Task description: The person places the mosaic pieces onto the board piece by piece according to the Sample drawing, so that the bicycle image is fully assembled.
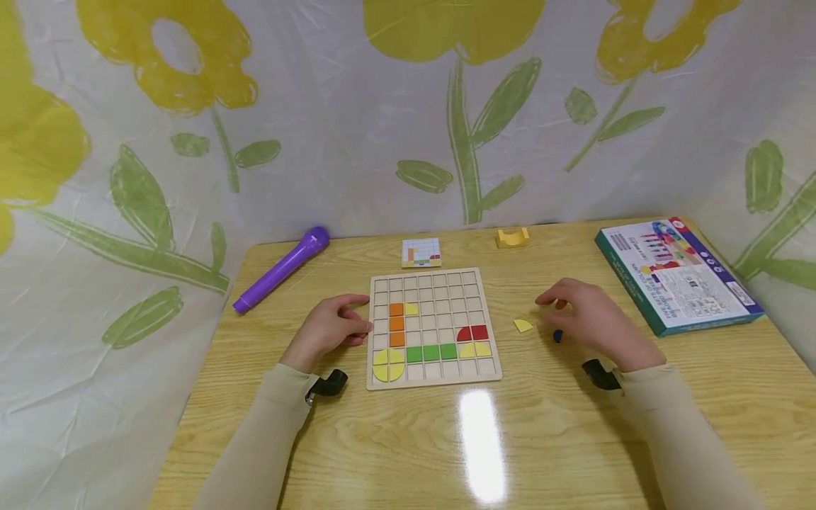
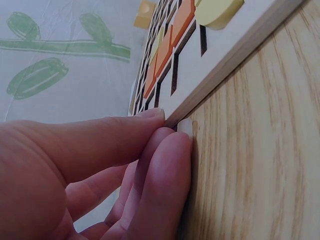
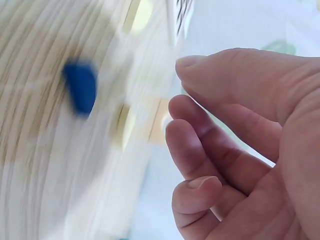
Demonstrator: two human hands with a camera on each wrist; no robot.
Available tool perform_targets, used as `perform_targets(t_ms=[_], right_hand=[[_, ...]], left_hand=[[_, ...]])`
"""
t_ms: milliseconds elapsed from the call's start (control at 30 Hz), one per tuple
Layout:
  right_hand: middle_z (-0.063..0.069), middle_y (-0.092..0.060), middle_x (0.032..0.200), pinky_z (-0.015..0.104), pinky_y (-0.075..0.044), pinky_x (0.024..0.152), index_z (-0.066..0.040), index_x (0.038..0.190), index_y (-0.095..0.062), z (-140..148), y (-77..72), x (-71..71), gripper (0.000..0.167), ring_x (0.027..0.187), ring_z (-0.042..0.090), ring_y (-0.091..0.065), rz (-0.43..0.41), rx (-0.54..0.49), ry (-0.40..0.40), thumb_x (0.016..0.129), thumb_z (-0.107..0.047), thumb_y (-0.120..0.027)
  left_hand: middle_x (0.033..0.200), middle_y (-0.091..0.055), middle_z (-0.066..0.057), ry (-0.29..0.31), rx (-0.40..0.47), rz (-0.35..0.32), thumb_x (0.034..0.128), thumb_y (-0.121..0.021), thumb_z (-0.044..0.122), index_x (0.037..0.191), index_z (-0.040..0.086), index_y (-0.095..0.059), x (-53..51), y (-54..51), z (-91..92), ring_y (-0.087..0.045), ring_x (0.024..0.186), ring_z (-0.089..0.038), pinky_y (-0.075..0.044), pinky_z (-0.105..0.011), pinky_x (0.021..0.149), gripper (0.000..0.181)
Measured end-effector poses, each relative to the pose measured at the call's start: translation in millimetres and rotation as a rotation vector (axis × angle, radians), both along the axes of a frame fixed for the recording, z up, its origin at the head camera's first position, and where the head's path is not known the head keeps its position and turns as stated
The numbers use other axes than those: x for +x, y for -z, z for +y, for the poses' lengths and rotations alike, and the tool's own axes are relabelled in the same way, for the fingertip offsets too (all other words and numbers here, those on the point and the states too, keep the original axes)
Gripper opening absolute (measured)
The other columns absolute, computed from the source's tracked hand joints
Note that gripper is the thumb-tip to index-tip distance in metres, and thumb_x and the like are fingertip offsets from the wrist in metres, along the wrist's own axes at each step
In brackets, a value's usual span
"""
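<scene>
My left hand (image 1: pixel 328 328) is at the left side of a wooden grid board (image 1: pixel 435 276); thumb and fingertips pinch its edge (image 2: pixel 200 92) in the left wrist view. Orange squares (image 1: pixel 397 324), green squares (image 1: pixel 431 353), red pieces (image 1: pixel 479 332) and yellow quarter-circles (image 1: pixel 388 365) lie in its cells. My right hand (image 1: pixel 589 319) hovers over the table right of the board, holding nothing, thumb and fingers apart. Below it lie a loose yellow quarter-circle (image 1: pixel 523 325) and a small blue piece (image 1: pixel 557 336), blurred in the right wrist view (image 3: pixel 81 89).
A pattern card (image 1: pixel 421 252) stands behind the board, with a yellow arch block (image 1: pixel 513 238) to its right. The purple microphone (image 1: pixel 280 270) lies at the back left. At the right is a flat game box (image 1: pixel 678 276). A flower-print cloth (image 1: pixel 357 142) hangs behind the table.
</scene>
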State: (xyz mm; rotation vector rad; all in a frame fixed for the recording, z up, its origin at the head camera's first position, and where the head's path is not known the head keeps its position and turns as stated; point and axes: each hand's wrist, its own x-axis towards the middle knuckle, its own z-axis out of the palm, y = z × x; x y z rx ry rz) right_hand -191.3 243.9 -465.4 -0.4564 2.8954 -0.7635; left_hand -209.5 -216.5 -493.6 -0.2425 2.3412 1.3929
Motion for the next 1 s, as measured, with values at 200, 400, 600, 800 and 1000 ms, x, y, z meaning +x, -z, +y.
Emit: perform_targets(t_ms=[200,400,600,800,1000], right_hand=[[0.012,-0.072,0.124,0.047,-0.056,0.092,-0.008,0.13,-0.076,18.9,5.7,-8.7,0.028,0.109,0.031,-0.063,-0.042,-0.033,0.061,0.103,-0.019,-0.073],[0.015,-0.07,0.127,0.05,-0.057,0.094,-0.008,0.134,-0.073,19.8,15.1,-21.3,0.034,0.11,0.032,-0.062,-0.076,-0.019,0.088,0.103,-0.022,-0.074],[0.017,-0.069,0.128,0.054,-0.058,0.098,-0.007,0.132,-0.073,15.9,20.4,-28.0,0.034,0.109,0.033,-0.062,-0.098,-0.001,0.107,0.103,-0.023,-0.076],[0.017,-0.07,0.123,0.053,-0.058,0.097,-0.006,0.127,-0.076,13.8,22.8,-32.0,0.029,0.105,0.032,-0.064,-0.084,0.005,0.111,0.102,-0.021,-0.076],[0.016,-0.072,0.121,0.054,-0.059,0.098,-0.006,0.124,-0.077,13.8,24.1,-34.9,0.027,0.104,0.031,-0.065,-0.103,-0.001,0.106,0.102,-0.022,-0.077]], left_hand=[[0.112,-0.067,-0.014,-0.009,-0.007,-0.004,0.0966,-0.082,0.011,0.152,0.02,-0.061,-1.1,1.2,-1.8,-0.072,0.085,-0.02,-0.069,-0.03,0.079,0.06],[0.111,-0.068,-0.014,-0.002,-0.006,0.0,0.0966,-0.083,0.012,0.152,0.02,-0.062,-1.1,2.0,-1.2,-0.072,0.085,-0.019,-0.068,-0.029,0.079,0.06],[0.11,-0.066,-0.014,-0.011,0.012,-0.003,0.0958,-0.083,0.01,0.152,0.02,-0.063,-1.9,1.9,-1.5,-0.072,0.083,-0.019,-0.068,-0.029,0.077,0.06],[0.11,-0.066,-0.013,-0.018,0.004,-0.006,0.0956,-0.083,0.011,0.151,0.021,-0.063,-2.4,2.7,-1.6,-0.072,0.082,-0.019,-0.068,-0.029,0.077,0.06],[0.109,-0.066,-0.013,-0.022,0.0,0.0,0.0952,-0.084,0.01,0.151,0.021,-0.063,-2.0,2.7,0.0,-0.071,0.083,-0.019,-0.068,-0.028,0.077,0.06]])
